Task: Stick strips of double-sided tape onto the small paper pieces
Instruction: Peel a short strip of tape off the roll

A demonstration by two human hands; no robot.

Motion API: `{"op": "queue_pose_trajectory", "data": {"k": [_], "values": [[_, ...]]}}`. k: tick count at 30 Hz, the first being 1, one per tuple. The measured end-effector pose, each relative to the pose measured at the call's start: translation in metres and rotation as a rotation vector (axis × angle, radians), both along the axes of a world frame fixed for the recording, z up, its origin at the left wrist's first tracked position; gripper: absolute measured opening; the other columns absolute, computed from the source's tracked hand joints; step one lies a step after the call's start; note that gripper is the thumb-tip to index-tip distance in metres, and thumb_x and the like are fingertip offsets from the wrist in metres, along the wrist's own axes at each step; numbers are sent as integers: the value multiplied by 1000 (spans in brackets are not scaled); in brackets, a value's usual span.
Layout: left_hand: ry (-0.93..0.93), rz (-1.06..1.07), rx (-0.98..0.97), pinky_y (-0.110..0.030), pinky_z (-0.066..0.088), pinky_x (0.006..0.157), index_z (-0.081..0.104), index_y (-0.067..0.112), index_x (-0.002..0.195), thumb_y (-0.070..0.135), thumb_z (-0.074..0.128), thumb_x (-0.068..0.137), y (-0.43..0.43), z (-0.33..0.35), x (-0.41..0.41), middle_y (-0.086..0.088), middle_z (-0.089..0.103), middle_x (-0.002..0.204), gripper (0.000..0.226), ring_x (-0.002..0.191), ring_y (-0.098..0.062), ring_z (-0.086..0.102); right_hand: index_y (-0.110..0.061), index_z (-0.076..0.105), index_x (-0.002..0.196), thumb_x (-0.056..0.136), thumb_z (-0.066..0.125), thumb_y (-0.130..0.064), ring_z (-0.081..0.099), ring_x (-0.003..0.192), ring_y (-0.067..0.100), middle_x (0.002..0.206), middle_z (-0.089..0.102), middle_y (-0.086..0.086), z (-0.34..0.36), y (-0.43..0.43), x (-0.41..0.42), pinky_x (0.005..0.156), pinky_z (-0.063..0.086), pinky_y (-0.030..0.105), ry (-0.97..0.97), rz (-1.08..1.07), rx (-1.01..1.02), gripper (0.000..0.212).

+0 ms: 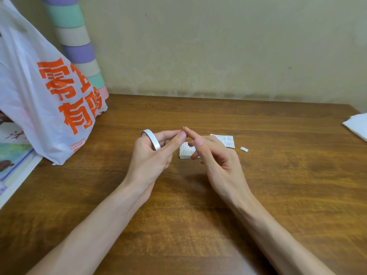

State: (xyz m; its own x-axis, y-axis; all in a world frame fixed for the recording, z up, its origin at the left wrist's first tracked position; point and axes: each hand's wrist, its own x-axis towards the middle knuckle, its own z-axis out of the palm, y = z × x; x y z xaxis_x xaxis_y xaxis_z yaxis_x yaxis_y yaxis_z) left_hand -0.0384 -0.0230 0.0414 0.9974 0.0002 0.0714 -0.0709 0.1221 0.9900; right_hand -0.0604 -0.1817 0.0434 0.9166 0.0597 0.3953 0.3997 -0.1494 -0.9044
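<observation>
Nearest, over the wooden table (pixel 198 225), the left hand (pixel 153 155) grips the tape roll (pixel 155 141), fingers curled through its ring. The right hand (pixel 216 161) has its fingers loosely spread, index tip meeting the left fingertips; whether it pinches a tape end I cannot tell. The tape is likely light, limp and very sticky, best taken by its free end. Just beyond lie the paper pieces (pixel 185 151), thin and easily shifted, and a white scrap (pixel 244 149). Farther left stands a plastic bag (pixel 39 96).
</observation>
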Motion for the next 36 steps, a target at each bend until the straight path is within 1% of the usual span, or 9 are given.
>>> {"op": "queue_pose_trajectory", "data": {"k": [6, 8, 10, 13, 17, 23, 27, 33, 36], "values": [[-21, 7, 15, -24, 26, 50, 83, 21, 106, 30, 75, 94, 0, -1, 1, 4, 32, 55, 17, 54, -12, 26, -51, 69, 94, 106, 50, -38, 68, 108, 12, 119, 75, -12, 3, 1, -1, 82, 50, 25, 55, -2, 5, 26], [-29, 15, 27, -23, 28, 50, 83, 21, 106, 30, 75, 95, 0, -2, 1, 5, 33, 54, 16, 54, -12, 27, -39, 76, 105, 106, 49, -40, 68, 104, 9, 113, 75, -16, 4, 1, -1, 81, 47, 23, 91, 0, 13, 27], [-36, 19, 31, -21, 28, 49, 83, 20, 106, 29, 74, 96, 0, -2, 1, 7, 34, 54, 16, 54, -11, 27, -31, 78, 107, 106, 49, -41, 68, 104, 8, 115, 76, -10, 3, 0, 0, 82, 47, 24, 100, -7, 22, 31], [-45, 30, 34, -20, 29, 49, 83, 20, 106, 28, 74, 96, 0, -2, 1, 9, 35, 53, 16, 53, -11, 27, -42, 73, 94, 107, 50, -39, 68, 109, 11, 119, 76, -3, 2, 1, 0, 83, 47, 24, 88, -10, 34, 26], [-54, 32, 36, -21, 30, 49, 84, 21, 104, 33, 76, 93, -1, -1, 0, 10, 37, 51, 18, 53, -11, 28, -50, 70, 85, 107, 50, -39, 68, 106, 13, 120, 76, -4, 4, 1, 0, 81, 48, 25, 65, -5, 32, 31], [-55, 33, 34, -21, 28, 49, 84, 19, 104, 29, 75, 94, -3, 0, 0, 8, 33, 54, 16, 54, -12, 26, -36, 79, 101, 105, 49, -42, 67, 100, 8, 120, 74, -18, 7, 1, -2, 79, 46, 16, 78, -7, 40, 31], [-65, 48, 46, -18, 30, 49, 83, 17, 103, 25, 75, 95, -3, 0, 0, 6, 33, 54, 14, 53, -11, 26, -54, 70, 78, 106, 49, -40, 67, 106, 11, 120, 74, -19, 6, 2, -1, 78, 47, 22, 51, -1, 19, 38], [-95, 56, 59, -15, 32, 50, 84, 18, 102, 31, 77, 92, -4, 3, -2, 4, 33, 54, 18, 52, -10, 28, -50, 69, 82, 105, 49, -39, 67, 106, 9, 122, 73, -20, 7, 1, -2, 84, 49, 22, 29, -4, 18, 32], [-106, 77, 86, -10, 37, 53, 83, 15, 102, 27, 77, 92, -4, 3, -2, 5, 38, 54, 17, 49, -6, 34, -53, 66, 86, 107, 51, -35, 66, 114, 12, 122, 74, -13, 3, 0, -2, 90, 52, 35, 11, -7, 2, 32]]}}
